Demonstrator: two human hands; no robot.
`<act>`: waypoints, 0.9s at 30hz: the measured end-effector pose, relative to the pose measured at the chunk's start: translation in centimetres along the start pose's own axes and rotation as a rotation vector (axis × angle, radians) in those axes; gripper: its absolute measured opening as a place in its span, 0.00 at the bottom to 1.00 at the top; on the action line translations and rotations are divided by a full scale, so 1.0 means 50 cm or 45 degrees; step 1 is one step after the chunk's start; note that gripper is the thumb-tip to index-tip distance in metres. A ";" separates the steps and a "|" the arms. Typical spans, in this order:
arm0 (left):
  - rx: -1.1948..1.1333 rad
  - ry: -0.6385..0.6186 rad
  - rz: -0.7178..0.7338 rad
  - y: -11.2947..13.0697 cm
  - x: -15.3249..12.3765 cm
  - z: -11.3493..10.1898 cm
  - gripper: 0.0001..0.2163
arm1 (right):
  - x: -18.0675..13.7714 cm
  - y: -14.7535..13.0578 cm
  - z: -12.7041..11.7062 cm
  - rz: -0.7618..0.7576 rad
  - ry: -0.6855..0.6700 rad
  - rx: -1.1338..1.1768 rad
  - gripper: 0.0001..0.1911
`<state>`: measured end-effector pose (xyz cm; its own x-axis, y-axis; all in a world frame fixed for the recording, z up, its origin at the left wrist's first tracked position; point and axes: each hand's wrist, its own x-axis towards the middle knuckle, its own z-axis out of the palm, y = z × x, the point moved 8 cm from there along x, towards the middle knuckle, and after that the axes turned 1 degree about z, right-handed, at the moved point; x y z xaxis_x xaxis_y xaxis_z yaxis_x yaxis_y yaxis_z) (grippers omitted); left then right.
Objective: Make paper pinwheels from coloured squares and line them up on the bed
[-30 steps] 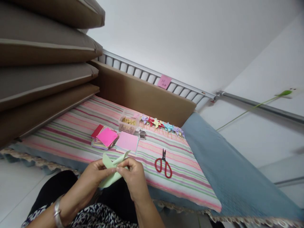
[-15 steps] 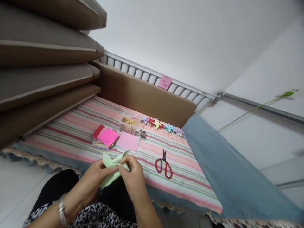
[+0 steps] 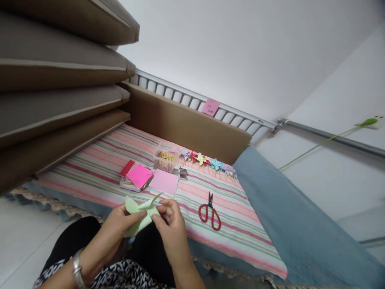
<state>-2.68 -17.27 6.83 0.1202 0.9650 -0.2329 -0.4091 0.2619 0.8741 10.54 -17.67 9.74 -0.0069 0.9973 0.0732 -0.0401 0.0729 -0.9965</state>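
Observation:
A pale green paper pinwheel (image 3: pixel 136 228), part-folded, is held up over my lap at the near edge of the striped cloth. Its left side is pinched between the thumb and fingers of my left hand (image 3: pixel 118 220). My right hand (image 3: pixel 173 220) has its thumb and curled fingers at the right edge of the paper, gripping it there. One paper flap curls upward at the middle, and another stands rounded on the left. Just beyond lie a stack of pale pink paper squares (image 3: pixel 164 181) and a pile of coloured paper squares (image 3: pixel 138 176).
Red-handled scissors (image 3: pixel 209 210) lie slightly open on the striped cloth (image 3: pixel 237 228). Behind are a clear plastic box (image 3: pixel 165 160) of thin gold pieces, a small box (image 3: pixel 183 173) and a row of finished pinwheels (image 3: pixel 215 163). Brown cushions (image 3: pixel 66 72) are stacked at the left.
My right fingers have drawn back from the middle of the green paper to its right edge. The left hand keeps its pinch, and the view has shifted slightly.

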 end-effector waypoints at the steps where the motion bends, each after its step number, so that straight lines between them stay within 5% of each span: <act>1: 0.014 0.002 0.001 0.000 0.000 -0.001 0.10 | 0.000 0.005 0.002 0.030 -0.020 0.063 0.15; 9: 0.049 0.004 -0.042 -0.011 0.005 0.002 0.09 | 0.009 0.034 0.011 0.176 -0.097 0.097 0.06; 20: 0.067 0.020 -0.045 -0.036 0.026 -0.030 0.10 | 0.021 0.077 0.011 0.177 -0.123 0.166 0.09; 27: -0.068 0.016 -0.167 -0.031 0.050 -0.074 0.10 | 0.074 0.181 -0.110 0.226 0.128 -0.080 0.12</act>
<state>-5.09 -15.23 3.31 0.1646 0.9224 -0.3493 -0.4380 0.3857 0.8120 15.65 -13.29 0.78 0.0913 0.9903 -0.1046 0.0150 -0.1064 -0.9942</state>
